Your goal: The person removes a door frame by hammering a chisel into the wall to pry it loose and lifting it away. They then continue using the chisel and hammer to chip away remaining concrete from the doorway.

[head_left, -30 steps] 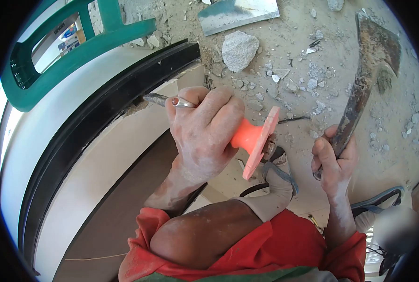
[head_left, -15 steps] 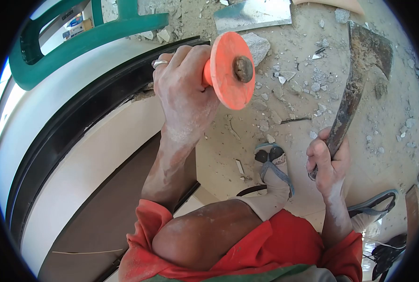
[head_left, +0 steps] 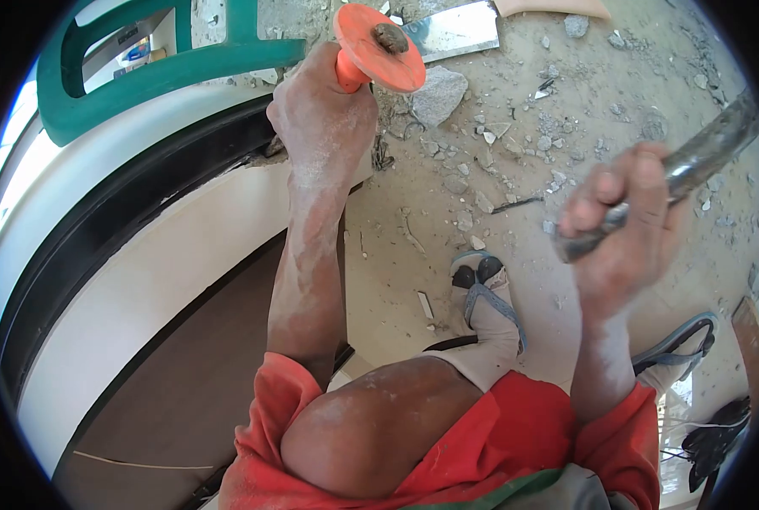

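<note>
My left hand (head_left: 324, 119) is wrapped round the handle of a chisel with an orange disc-shaped hand guard (head_left: 379, 47). The chisel's worn metal head pokes out of the guard's middle, and its lower end is hidden behind my hand, by the black frame edge (head_left: 184, 149). At the right, my right hand (head_left: 626, 221) is closed round the dark, worn handle of a hatchet (head_left: 711, 149), slightly blurred. The hatchet's head is out of view past the upper right edge.
Broken stone and dust cover the floor, with a larger grey chunk (head_left: 439, 95) near the guard. A green plastic frame (head_left: 175, 72) stands upper left. A shiny metal sheet (head_left: 457, 32) lies at the top. My sandalled feet (head_left: 488, 297) are below.
My right hand has risen and swung the hatchet outward, so its head has left the view. My left hand and the orange guard appear higher and further left, and the guard is tilted differently.
</note>
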Motion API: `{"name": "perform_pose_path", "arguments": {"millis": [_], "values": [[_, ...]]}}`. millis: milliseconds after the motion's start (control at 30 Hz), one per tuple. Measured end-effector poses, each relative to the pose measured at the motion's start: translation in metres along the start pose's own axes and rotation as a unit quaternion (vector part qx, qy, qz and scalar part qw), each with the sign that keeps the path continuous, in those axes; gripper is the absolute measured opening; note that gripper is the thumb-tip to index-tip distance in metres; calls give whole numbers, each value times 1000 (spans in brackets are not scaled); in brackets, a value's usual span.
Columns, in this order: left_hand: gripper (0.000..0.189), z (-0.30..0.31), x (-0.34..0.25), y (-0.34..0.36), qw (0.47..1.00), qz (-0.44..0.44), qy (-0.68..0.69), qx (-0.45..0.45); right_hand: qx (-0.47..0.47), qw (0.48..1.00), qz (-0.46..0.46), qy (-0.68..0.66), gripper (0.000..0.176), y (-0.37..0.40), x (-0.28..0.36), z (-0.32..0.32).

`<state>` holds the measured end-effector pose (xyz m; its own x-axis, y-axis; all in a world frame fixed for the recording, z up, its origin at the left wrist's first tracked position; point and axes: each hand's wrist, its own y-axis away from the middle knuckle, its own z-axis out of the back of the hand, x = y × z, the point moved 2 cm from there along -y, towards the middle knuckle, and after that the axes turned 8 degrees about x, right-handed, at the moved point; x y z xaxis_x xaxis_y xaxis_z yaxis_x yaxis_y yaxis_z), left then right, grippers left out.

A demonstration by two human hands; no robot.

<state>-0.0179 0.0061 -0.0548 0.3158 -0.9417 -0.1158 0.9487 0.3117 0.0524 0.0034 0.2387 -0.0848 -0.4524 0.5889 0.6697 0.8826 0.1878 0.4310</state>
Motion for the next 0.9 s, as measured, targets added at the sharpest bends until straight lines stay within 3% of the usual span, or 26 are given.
{"name": "perform_pose_path", "arguments": {"millis": [33,67,100,200,300,400,433,467,500,600,700,800,833,867,900], "values": [[13,0,-1,0,1000,5,-8,1,2,998,-2,-56,28,5,-12,-5],[14,2,-2,0,1000,11,-11,0,123,980,-57,144,27,17,-29,-5],[14,2,-3,0,1000,15,-14,0,233,906,-109,336,26,25,-39,-7],[15,2,-3,3,1000,14,7,7,313,880,-87,347,25,17,-22,15],[14,2,-5,4,1000,21,2,7,98,966,-153,183,17,-5,32,13],[13,3,-4,3,999,43,-10,11,-22,999,34,-1,15,-20,27,9],[13,3,-4,2,998,51,-12,16,-46,997,49,-45,18,-11,-2,-2],[14,3,-5,2,999,45,-4,7,73,977,41,198,19,10,-33,-2],[14,1,-3,3,999,36,2,2,183,886,27,426,21,22,-43,-13],[14,0,-4,7,999,29,16,16,265,867,-168,387,24,10,-24,19],[14,-1,-2,6,999,29,9,9,72,967,-152,192,17,-7,19,22],[15,0,-1,5,999,36,1,4,-75,996,44,21,16,-22,15,8],[15,1,-1,5,999,39,-2,8,-2,999,33,12,18,-11,-11,4],[16,1,-1,7,999,40,-4,7,136,953,24,268,18,10,-30,-1],[17,-1,-1,8,999,37,-6,5,259,826,14,501,17,25,-37,-7]]}}
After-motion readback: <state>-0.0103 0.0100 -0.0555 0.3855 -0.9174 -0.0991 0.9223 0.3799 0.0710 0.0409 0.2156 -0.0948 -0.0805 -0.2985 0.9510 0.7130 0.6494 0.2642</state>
